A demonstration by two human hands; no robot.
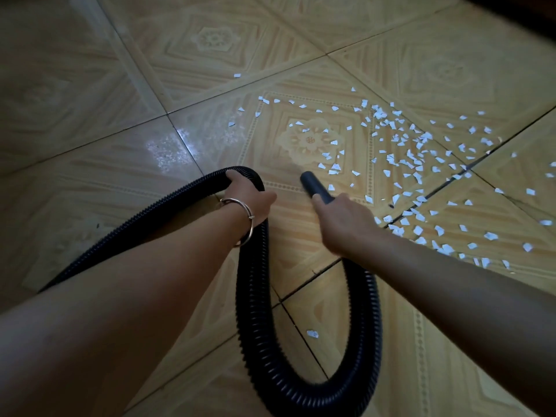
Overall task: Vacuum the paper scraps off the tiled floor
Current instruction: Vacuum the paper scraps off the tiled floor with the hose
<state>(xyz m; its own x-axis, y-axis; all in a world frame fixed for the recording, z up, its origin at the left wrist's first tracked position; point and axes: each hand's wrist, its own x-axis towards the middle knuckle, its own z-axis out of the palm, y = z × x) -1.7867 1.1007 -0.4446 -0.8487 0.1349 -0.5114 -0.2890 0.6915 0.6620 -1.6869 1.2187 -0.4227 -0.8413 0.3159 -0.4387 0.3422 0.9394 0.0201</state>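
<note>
- A bare left forearm [135, 281] and a bare right forearm [451, 281] reach in from the bottom edge, two in all.
- One black ribbed plastic vacuum hose [255, 326] runs in from the lower left, bends over at the top and drops into a deep loop lying on the floor between the arms.
- The left hand [249, 194] has its fingers curled round the hose at the top of that bend; one thin silver metal bangle [240, 221] sits on its wrist.
- The right hand [346, 221] grips one smooth black tube nozzle [314, 186] at the hose's end, its open mouth pointing up and left, close above the tiles.
- The glossy beige patterned tiled floor [120, 100] has dark grout lines, a flower motif in each tile and one pale patch of glare [168, 149].
- The small white torn paper scraps [391, 139], too many to count, lie scattered ahead and to the right of the nozzle, thickest on the right.
- One lone white scrap [312, 334] lies inside the hose loop.
- The room is dim, darkest at the upper right corner.
</note>
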